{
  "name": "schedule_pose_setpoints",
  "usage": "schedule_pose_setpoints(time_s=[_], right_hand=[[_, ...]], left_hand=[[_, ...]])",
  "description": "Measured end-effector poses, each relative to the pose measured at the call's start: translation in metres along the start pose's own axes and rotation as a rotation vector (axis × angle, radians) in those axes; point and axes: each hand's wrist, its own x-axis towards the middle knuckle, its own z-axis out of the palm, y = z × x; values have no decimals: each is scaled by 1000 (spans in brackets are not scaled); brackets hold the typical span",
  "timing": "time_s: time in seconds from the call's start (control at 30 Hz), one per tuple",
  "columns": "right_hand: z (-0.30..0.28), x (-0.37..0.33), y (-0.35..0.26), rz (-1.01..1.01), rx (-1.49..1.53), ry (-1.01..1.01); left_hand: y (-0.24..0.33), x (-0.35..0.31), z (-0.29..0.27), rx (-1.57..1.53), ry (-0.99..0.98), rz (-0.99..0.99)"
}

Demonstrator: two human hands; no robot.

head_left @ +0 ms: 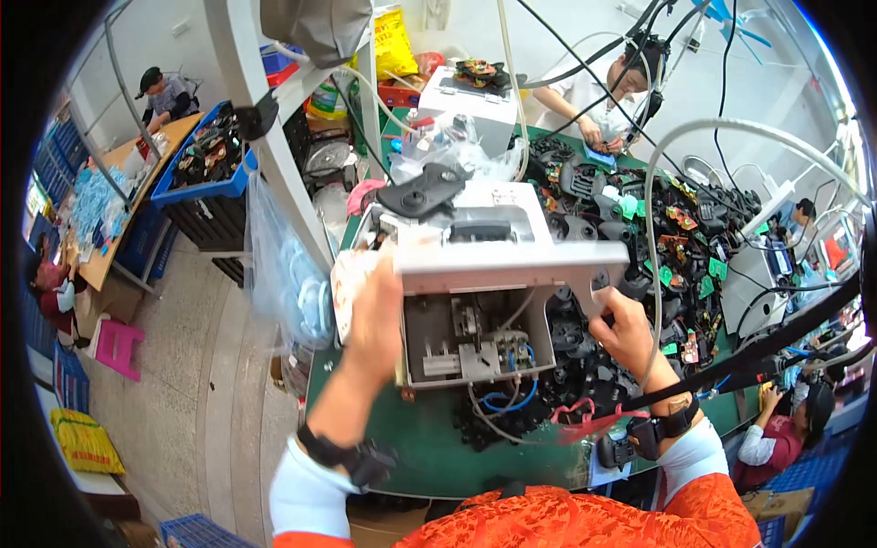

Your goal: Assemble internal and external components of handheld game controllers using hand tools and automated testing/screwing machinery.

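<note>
A pale metal panel spans the front of an opened metal box, with a bent flange at its right end. My left hand, slightly blurred, is closed on the panel's left end. At the right end, the fingers of my right hand grip its edge. Below the panel, the box's inside shows a metal mechanism with fittings and a blue tube. Behind it, the box's white top carries a black handle, and a black game controller shell lies there.
Black controller shells and circuit boards heap across the green table to the right. Cables hang overhead, and a pink cord lies near my right forearm. A metal post and plastic bag stand left. A co-worker's hands work opposite.
</note>
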Motion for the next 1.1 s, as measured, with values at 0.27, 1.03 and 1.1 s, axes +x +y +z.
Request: schedule_pose_setpoints(time_s=[0.27,1.03,1.1], right_hand=[[-2,19,-10,-105,-213,-97],[-7,98,5,-480,-367,-33],[-11,93,13,-467,-384,-26]], left_hand=[[-14,-93,-47,456,-406,339],[-66,136,-59,592,-462,73],[-62,142,-56,603,-374,41]])
